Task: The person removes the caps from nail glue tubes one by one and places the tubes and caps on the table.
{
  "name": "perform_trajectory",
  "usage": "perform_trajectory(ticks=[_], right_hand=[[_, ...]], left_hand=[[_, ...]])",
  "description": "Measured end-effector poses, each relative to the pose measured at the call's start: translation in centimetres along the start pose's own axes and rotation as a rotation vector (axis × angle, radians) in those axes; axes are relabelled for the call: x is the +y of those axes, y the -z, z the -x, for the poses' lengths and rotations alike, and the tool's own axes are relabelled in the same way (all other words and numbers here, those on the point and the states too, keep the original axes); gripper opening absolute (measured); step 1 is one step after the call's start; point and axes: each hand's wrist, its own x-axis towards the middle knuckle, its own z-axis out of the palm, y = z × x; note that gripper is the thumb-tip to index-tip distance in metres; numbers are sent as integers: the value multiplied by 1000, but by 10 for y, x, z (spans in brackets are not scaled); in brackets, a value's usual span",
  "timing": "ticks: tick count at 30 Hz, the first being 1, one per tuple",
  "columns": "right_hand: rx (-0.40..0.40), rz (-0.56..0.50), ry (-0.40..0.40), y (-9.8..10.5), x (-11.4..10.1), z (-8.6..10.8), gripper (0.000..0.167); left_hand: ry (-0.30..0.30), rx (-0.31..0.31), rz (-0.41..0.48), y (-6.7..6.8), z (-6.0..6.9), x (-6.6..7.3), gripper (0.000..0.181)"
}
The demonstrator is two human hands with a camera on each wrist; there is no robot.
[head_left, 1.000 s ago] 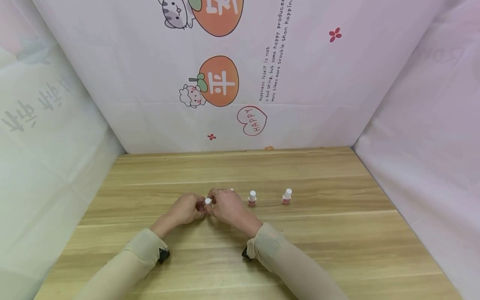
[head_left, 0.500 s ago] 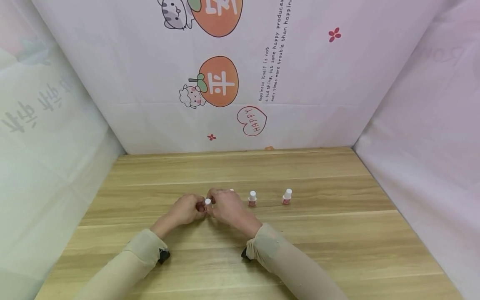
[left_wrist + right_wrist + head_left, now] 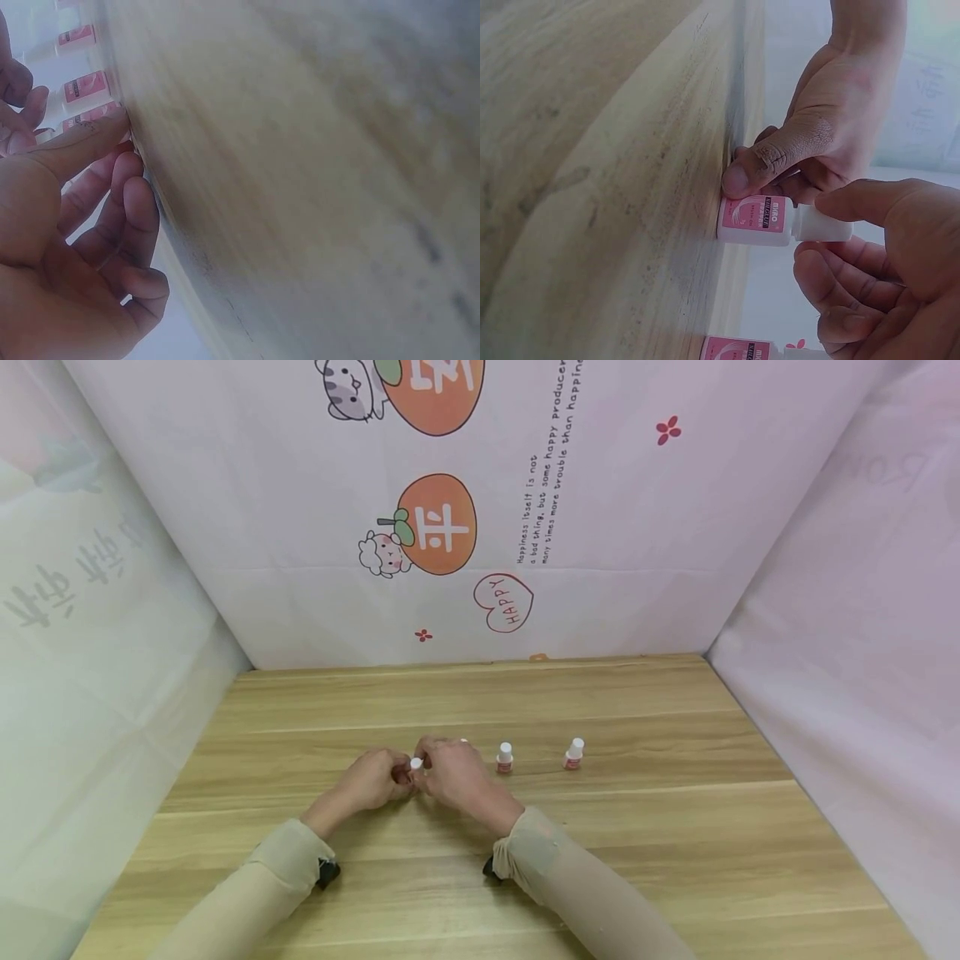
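Watching remotely. Pink-labelled bottle [image 3: 756, 219] stands upright on the desk [image 3: 637, 877], middle of the right-wrist view, a little left of centre in the head view; white cap [image 3: 823, 228] on. Left grip [image 3: 375, 777] narrow: thumb and fingers pinch the body low, near the base. Right grip [image 3: 453, 771] also narrow, holding the cap. In the head view a second bottle [image 3: 463, 741] hides behind the right grip, only its top showing; third bottle [image 3: 505, 757] and fourth bottle [image 3: 573, 754] stand farther right. Risks, as I judge them: if the right grip twists harder than that low pinch resists, bottle spins with cap or tips. Too firm a squeeze might force liquid out once the cap loosens. A careless right knuckle could topple the half-hidden neighbour.
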Motion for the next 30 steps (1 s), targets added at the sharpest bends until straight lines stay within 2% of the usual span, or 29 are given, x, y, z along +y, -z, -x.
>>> perform_trajectory(ticks=[3, 10, 21, 30], right_hand=[[-2, 0, 9, -1, 0, 0, 22], [14, 22, 3, -3, 1, -1, 25], [29, 25, 16, 0, -1, 0, 22], [27, 5, 12, 1, 1, 1, 26]], left_hand=[[9, 1, 0, 0, 0, 0, 22], [-16, 10, 4, -1, 1, 0, 20], [-23, 29, -6, -1, 0, 0, 21], [-26, 17, -2, 0, 1, 1, 21]])
